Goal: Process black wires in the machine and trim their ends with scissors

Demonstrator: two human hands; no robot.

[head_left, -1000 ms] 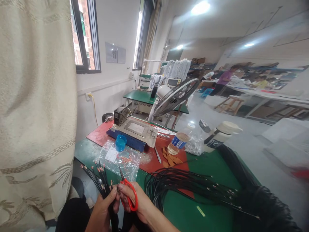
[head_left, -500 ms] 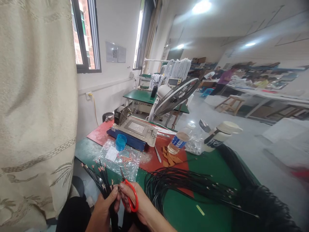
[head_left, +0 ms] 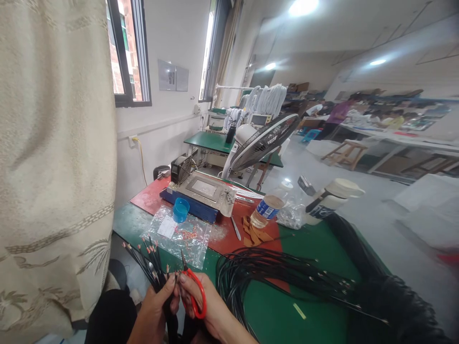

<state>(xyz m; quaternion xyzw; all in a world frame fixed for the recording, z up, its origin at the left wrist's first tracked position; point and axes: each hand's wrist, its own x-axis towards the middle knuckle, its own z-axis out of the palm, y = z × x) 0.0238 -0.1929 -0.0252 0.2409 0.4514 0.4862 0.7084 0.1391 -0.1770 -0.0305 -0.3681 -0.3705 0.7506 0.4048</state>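
A bundle of black cables (head_left: 153, 268) with stripped, reddish wire ends fanning up and to the left is in my left hand (head_left: 160, 297), which is closed around it. My right hand (head_left: 201, 295) holds red-handled scissors (head_left: 200, 302), their dark blades pointing up and away from me. Thumb and fingers of both hands meet at a wire end in front of me; the exact pinch there is too small to make out. Beyond the hands lies a clear plastic bag (head_left: 193, 248) with small copper-coloured pieces (head_left: 187, 233) and a blue cap-like cup (head_left: 181, 210) on it.
A blue-based metal machine (head_left: 195, 203) stands at the back of the table. To the right are a labelled bottle (head_left: 266, 210), a white jug (head_left: 332, 196) and a large spread of black cables (head_left: 279, 272). A fan (head_left: 261, 143) stands behind; people work far right.
The view has shifted slightly, so everything sits a little to the right. Both hands keep nearly the same pose, with the cables and scissors still held.
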